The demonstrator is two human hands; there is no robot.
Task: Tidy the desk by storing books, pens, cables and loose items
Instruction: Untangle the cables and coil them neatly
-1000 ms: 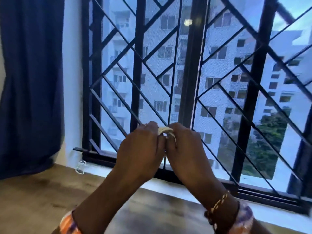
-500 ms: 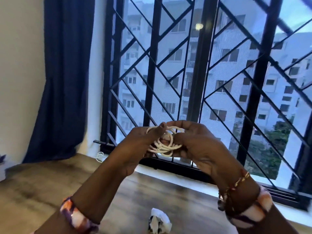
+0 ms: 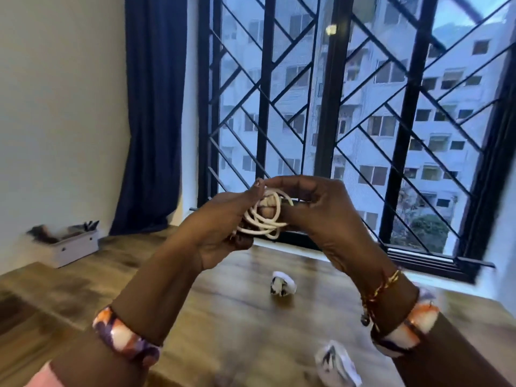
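A pale wall (image 3: 55, 121) stands on the left, with a dark blue curtain (image 3: 155, 121) beside it. A large window (image 3: 363, 121) with black diagonal bars shows grey apartment blocks outside in dim daylight. The bench (image 3: 237, 317) is brown wood.

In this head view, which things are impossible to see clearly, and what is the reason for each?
- Ends of the white cable: hidden in the coil between the left hand and right hand.
- Contents of the white box: dark, blurred, too small.
- Near crumpled paper: motion blur, print unreadable.
- Far crumpled paper: too small to read.
- Desk: cut off by the bottom edge.
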